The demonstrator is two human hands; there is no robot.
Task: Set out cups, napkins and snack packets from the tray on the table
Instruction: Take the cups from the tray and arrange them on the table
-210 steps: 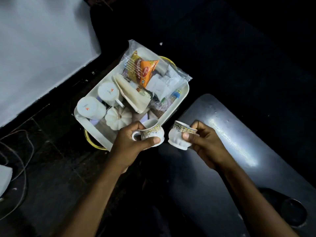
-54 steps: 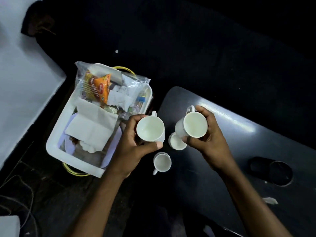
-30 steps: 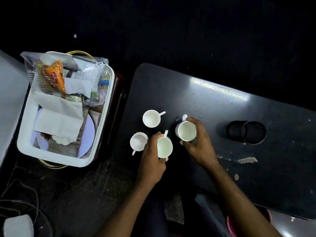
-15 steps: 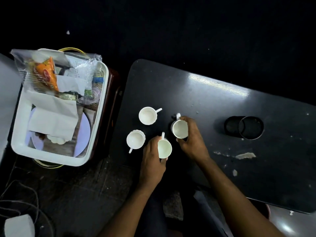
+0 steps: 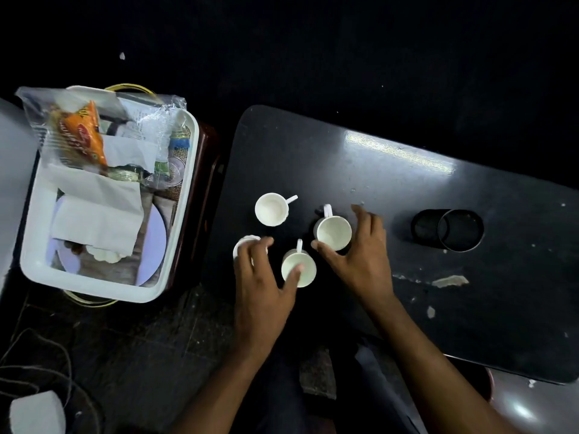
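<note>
Four white cups stand close together on the dark table (image 5: pixel 407 183): a far cup (image 5: pixel 271 209), a right mug (image 5: pixel 333 233), a front mug (image 5: pixel 301 260) and a small ribbed cup (image 5: pixel 248 238) on the left. My left hand (image 5: pixel 260 292) hovers over the ribbed cup with its fingers stretched out, and its thumb touches the front mug. My right hand (image 5: pixel 360 255) is spread around the right mug, thumb tip at its near rim, fingers just off its right side. The white tray (image 5: pixel 94 291) at the left holds folded napkins (image 5: pixel 97 220) and an orange snack packet (image 5: pixel 81 136) in a clear bag.
A black round holder (image 5: pixel 448 230) lies on its side on the table's right half, with torn paper scraps (image 5: pixel 449 280) near it. The tray rests on a low stand left of the table. A white block (image 5: pixel 36 413) and cables lie on the floor at the bottom left.
Both hands have loosened from the two mugs, which now stand on the table. My left hand has slid left over the ribbed cup. My right hand's fingers have spread.
</note>
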